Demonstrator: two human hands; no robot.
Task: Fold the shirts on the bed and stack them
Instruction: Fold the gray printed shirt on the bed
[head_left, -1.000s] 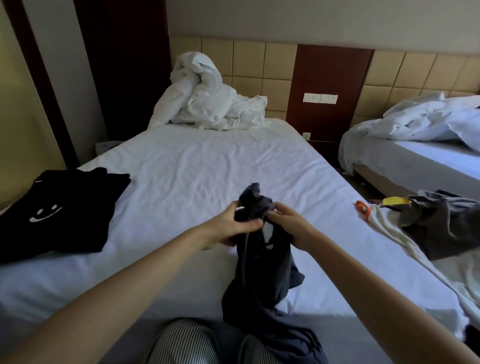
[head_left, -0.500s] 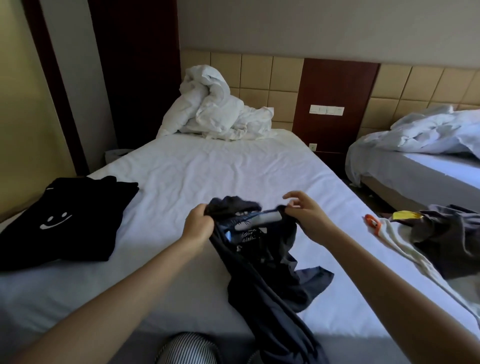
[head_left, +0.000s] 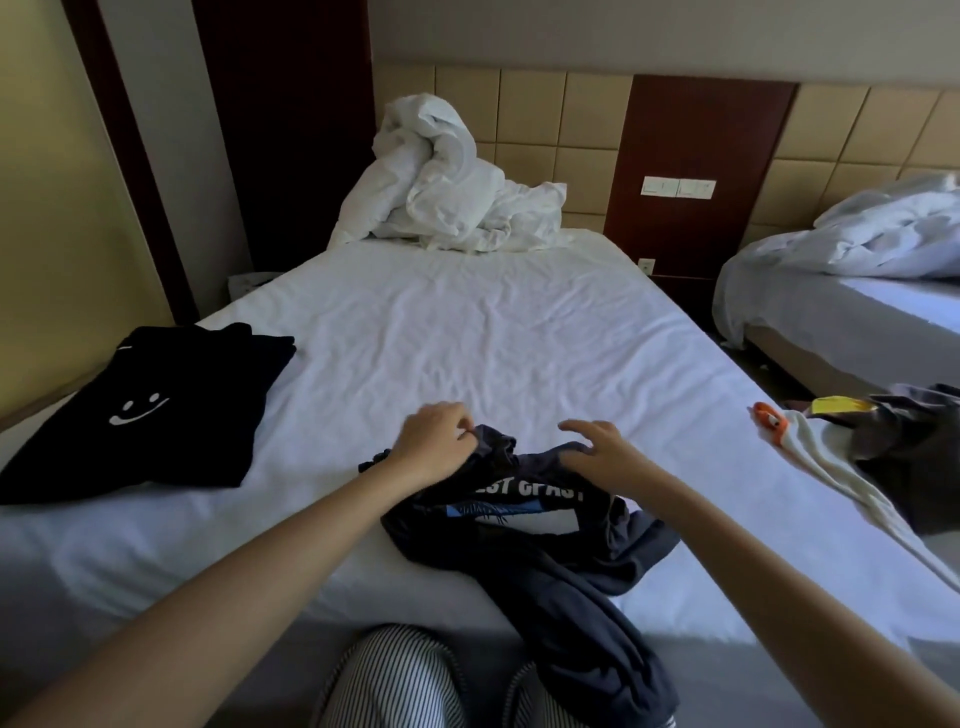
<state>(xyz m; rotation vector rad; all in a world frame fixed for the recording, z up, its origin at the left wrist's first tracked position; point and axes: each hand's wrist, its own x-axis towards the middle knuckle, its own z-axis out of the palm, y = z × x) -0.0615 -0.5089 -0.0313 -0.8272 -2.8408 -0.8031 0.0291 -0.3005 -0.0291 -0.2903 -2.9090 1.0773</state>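
Two hands are now lowered to the bed (head_left: 467, 338), where the navy shirt (head_left: 524, 545), held bunched in the air a second ago, is laid print-up at the near edge, its tail hanging over. Its top is pinched by the left hand (head_left: 428, 447); the right hand (head_left: 605, 452) is spread open on it. Flattening is judged to come next, before any fold.

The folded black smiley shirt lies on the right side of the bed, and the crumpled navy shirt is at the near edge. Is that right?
Not quite. In the head view the black smiley shirt lies on the left side of the bed, not the right. The navy printed shirt is indeed crumpled at the near edge.
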